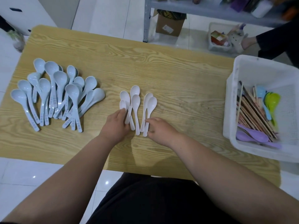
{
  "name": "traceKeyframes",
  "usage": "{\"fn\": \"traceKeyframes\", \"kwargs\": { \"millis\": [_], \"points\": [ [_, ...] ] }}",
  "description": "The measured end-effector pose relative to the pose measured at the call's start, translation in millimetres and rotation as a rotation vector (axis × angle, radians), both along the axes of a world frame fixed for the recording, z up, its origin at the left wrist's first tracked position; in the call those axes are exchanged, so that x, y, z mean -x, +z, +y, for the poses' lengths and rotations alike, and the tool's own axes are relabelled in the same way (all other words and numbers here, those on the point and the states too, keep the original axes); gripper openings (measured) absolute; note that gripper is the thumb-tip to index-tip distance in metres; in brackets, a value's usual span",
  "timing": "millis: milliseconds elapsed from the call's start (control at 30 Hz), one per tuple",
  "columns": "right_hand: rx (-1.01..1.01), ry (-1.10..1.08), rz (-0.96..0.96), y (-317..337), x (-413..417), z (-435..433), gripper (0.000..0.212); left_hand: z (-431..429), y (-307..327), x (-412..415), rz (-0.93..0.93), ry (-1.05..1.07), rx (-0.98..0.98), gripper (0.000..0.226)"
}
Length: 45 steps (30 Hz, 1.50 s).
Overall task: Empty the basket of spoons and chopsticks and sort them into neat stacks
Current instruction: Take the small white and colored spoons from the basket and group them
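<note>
Pinching handles of small white plastic spoons left of the white plastic basket, your left hand gathered them; your right hand rested loose fingertips on others. They seemed light, stiff and slick, so handles suited gripping.

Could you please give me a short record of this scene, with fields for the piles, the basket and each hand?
table: wooden, bears everything listed
left pile: pale blue spoons, loosely fanned, not neatly stacked
middle: white spoons, two small groups, bowls pointing away from the person
basket: white, at the table's right edge; holds chopsticks, purple spoons, a green spoon
left hand: grips handles of the left white group
right hand: fingertips touch handles of the right white pair
status: basket not yet empty
</note>
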State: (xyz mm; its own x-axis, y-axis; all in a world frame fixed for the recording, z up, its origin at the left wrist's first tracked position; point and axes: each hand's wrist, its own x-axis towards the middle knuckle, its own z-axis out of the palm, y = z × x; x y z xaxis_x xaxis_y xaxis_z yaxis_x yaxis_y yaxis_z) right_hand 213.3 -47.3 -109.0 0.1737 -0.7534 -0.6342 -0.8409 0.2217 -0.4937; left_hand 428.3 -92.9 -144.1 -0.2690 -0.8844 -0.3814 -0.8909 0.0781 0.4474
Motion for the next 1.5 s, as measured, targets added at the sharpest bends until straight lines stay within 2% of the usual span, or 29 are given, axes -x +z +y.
{"fn": "traceKeyframes", "kwargs": {
  "millis": [133,233,367,433,600,733,867,933,1067,1267,1500],
  "points": [
    [0.114,0.136,0.095,23.9,39.8,26.6,0.060,18.8,8.5,14.0,-0.166,-0.099,0.097,0.060],
    [0.263,0.167,0.129,43.7,85.0,52.9,0.054,42.6,35.4,51.1,-0.208,-0.174,0.165,0.049],
    [0.480,0.045,0.135,65.6,154.2,94.4,0.042,70.8,59.3,114.2,-0.202,-0.288,0.199,0.043],
    [0.522,-0.042,0.150,67.4,190.1,117.2,0.042,82.5,66.3,149.2,-0.186,-0.359,0.195,0.043],
    [0.446,-0.160,0.260,55.5,272.9,172.5,0.045,113.6,83.9,241.7,-0.089,-0.488,0.238,0.042],
    [0.408,-0.235,0.367,42.9,314.7,208.5,0.053,133.1,84.4,299.0,0.077,-0.609,0.381,0.047],
    [0.421,-0.231,0.370,29.5,339.1,227.5,0.052,142.7,74.7,344.0,0.055,-0.815,0.324,0.049],
    [0.422,-0.249,0.382,28.1,344.2,230.9,0.055,146.4,67.7,353.6,0.024,-0.887,0.293,0.049],
    [0.396,-0.239,0.390,28.9,345.9,230.9,0.066,134.0,52.1,350.1,0.105,-0.909,0.375,0.047],
    [0.363,-0.305,0.435,31.7,344.1,225.9,0.059,129.5,59.1,361.2,0.111,-0.940,0.267,0.045],
    [0.340,-0.301,0.485,32.4,345.9,218.0,0.056,129.8,57.1,363.0,0.052,-0.929,0.257,0.047]
  ]
}}
